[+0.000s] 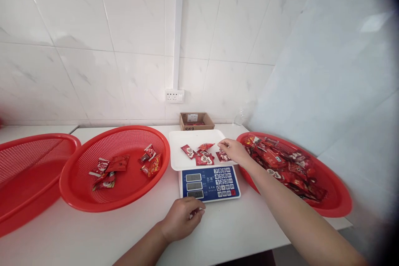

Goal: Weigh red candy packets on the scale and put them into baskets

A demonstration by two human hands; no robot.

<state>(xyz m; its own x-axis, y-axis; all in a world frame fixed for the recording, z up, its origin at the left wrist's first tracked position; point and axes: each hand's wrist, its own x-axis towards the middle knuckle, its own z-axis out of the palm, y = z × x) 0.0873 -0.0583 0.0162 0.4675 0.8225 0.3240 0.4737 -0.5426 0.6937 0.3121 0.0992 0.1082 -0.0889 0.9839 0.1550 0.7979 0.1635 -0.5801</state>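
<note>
My right hand reaches over the right side of the scale's white weighing tray. Its fingers are closed, and no packet shows between the fingertips. Just below it lies a dark red snack packet; whether the hand touches it I cannot tell. Several more red packets rest near the middle of the tray. My left hand is curled shut at the front edge of the blue-faced digital scale, holding nothing visible. The scale's display digits are too faint to read.
A red basket heaped with packets stands right of the scale. Left of it, another red basket holds several packets, with a further red basket beyond. A small cardboard box sits behind the tray, below a wall socket.
</note>
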